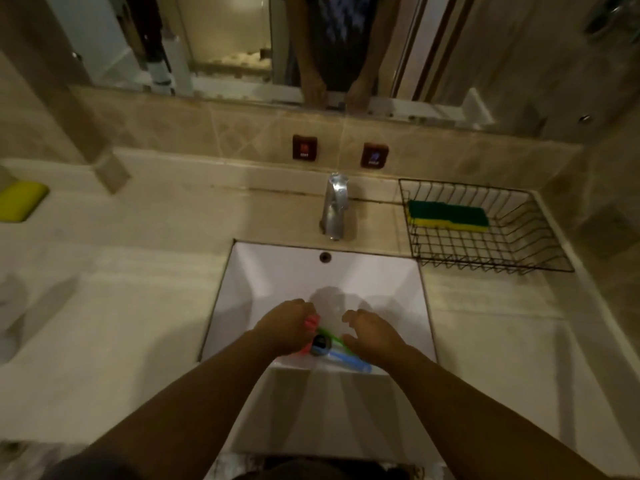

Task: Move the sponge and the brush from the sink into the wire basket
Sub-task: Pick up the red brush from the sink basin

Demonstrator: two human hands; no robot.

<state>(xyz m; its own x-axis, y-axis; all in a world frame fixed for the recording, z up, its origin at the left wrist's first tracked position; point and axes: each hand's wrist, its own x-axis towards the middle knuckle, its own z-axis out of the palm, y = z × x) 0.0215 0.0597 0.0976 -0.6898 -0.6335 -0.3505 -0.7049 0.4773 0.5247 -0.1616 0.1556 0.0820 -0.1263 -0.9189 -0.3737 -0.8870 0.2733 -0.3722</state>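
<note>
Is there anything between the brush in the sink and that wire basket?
Nothing visible blocks the way. The brush lies in the sink under both hands; the basket sits on the counter to the right. The sponge already lies in its back part, leaving the front free.

Both bare forearms reach forward and downward from the bottom of the view and come closer to each other toward the hands. The left hand (287, 329) is seen from the back, with the fingers bent down and inward into a loose fist, closed around something; the fingertips are hidden under the hand. The right hand (372, 336) is just beside it, not touching it, with the palm turned to the left. Its fingers are curved and a little spread, the thumb apart below them, and it holds nothing.
</note>
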